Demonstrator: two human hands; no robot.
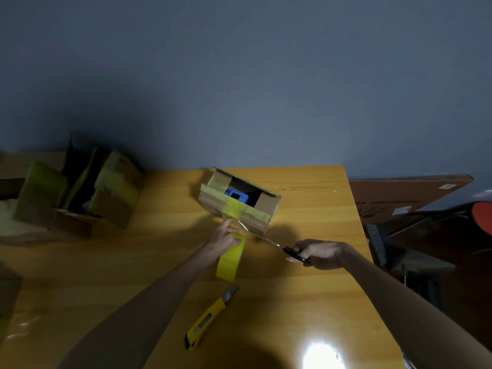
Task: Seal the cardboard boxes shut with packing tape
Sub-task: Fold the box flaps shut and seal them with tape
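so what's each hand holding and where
The left hand grips the tape roll at its top edge; right hand holds the scissors by the black handles.

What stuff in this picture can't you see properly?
All head view:
- Blue thing in the open cardboard box: flaps and yellow tape cover most of it.
- Scissors handles: buried in the right hand.
- Print on the box front: too blurry to read.
- Tape roll: the left hand hides its top.
- Dark box at the left edge: cut off.
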